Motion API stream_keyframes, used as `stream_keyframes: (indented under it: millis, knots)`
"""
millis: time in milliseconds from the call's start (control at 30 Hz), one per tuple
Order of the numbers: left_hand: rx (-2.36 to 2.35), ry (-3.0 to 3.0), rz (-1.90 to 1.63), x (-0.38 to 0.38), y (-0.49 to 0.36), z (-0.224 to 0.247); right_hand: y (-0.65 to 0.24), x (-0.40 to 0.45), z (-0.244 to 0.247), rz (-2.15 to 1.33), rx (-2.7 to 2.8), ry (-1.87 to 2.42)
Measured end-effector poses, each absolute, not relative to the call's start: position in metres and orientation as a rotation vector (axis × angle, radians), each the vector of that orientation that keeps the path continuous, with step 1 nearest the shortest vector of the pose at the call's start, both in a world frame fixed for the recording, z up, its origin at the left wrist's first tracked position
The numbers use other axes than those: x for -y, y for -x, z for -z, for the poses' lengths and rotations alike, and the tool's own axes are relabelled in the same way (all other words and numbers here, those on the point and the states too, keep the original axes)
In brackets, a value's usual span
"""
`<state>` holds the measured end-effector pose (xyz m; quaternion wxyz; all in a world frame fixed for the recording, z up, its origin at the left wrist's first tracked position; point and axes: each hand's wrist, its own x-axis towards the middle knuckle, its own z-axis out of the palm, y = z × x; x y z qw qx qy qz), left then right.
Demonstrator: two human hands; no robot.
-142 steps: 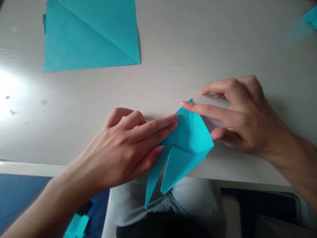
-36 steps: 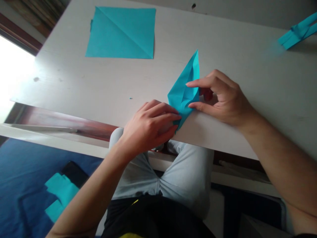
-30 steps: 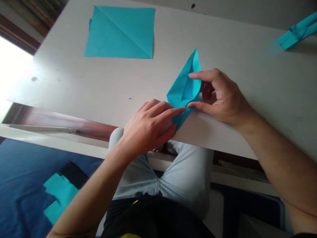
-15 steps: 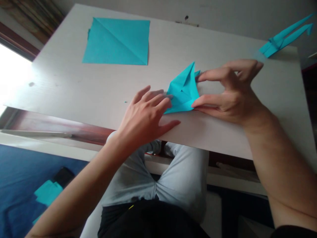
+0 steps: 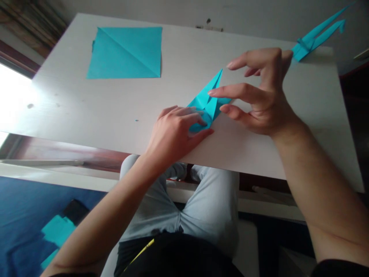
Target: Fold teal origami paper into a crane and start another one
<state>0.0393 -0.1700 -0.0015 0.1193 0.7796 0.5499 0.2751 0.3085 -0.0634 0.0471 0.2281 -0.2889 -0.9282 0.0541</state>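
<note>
White table [image 5: 245, 154], seen at a slant from above, carrying the paper items; below its near edge, light-blue trousers [image 5: 209, 217] on the person's lap and, further left, a blue cloth [image 5: 25, 219] bearing a teal paper piece [image 5: 57, 231] and a black rectangular object [image 5: 75, 209], partly hidden and not identifiable. On the table, toward the far edge: one square sheet of teal origami paper [image 5: 125, 53], lying flat, a diagonal crease running corner to corner. Far right corner of the table: one folded teal paper figure [image 5: 309, 40] with long narrow points, just beside the right hand. Near the table's front edge, between the hands: one folded teal origami paper [image 5: 209, 104], narrow point aimed toward the far edge, lower end under the left hand. Left hand [image 5: 175, 132]: palm down, fingers curved over that lower end, pressing it to the table. Right hand [image 5: 259, 92]: open, fingers spread and raised, holding nothing, fingertips just beside the paper's right side. Table surface, left of the hands: one tiny teal speck [image 5: 136, 120]
</note>
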Motion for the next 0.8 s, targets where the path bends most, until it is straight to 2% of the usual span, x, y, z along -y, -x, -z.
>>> stream_keyframes:
  millis: [267,467,600,800]
  knots:
    - [-1.796,-2.252,-0.909,0.162,-0.062,0.011,-0.306,0.064,-0.038,-0.094,2.516,0.895]
    - [-1.88,-2.218,-0.826,0.152,-0.072,0.006,-0.311,0.052,-0.035,-0.146,2.571,0.88]
    - [-1.819,-2.246,-0.831,0.139,-0.065,0.007,-0.317,0.039,-0.03,-0.334,2.543,0.851]
    - [-1.617,-2.244,-0.66,0.112,-0.044,-0.006,-0.322,0.029,-0.024,-0.391,2.535,0.844]
